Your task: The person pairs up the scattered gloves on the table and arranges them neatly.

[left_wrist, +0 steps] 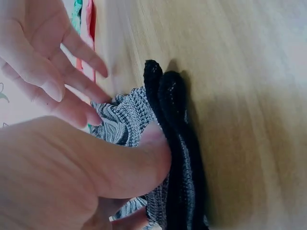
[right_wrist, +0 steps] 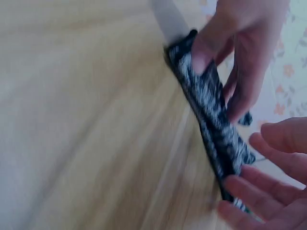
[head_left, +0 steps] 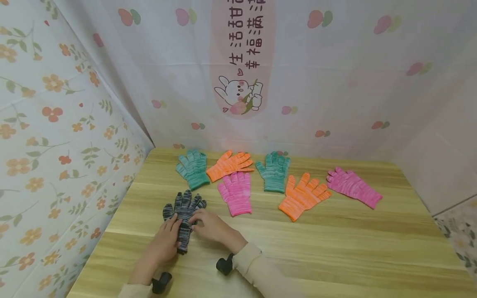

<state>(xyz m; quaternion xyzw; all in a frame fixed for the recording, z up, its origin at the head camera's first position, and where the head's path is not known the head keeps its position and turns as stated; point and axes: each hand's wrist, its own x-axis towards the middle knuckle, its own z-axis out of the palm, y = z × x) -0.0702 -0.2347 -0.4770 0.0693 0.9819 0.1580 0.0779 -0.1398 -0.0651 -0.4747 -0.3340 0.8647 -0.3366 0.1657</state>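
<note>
A knitted black-and-grey glove (head_left: pixel 183 209) lies on the wooden table at the left, its fingers pointing to the back. My left hand (head_left: pixel 162 243) holds it along the left side; the thumb lies across the knit near the black cuff (left_wrist: pixel 184 158), and the other fingers are partly hidden behind the glove. From the right, my right hand (head_left: pixel 212 227) reaches over the palm part. Its fingers are spread and loosely bent, with the fingertips (right_wrist: pixel 232 182) right at the glove's edge. The glove looks narrow and bunched toward the cuff.
Behind lie two green gloves (head_left: pixel 193 169) (head_left: pixel 275 171), two orange gloves (head_left: pixel 229 163) (head_left: pixel 303 194) and two pink gloves (head_left: pixel 236 193) (head_left: pixel 354 187). One orange glove overlaps a pink one. A printed curtain (head_left: pixel 335 82) hangs along the table's back edge, a floral cloth (head_left: pixel 56 145) at the left.
</note>
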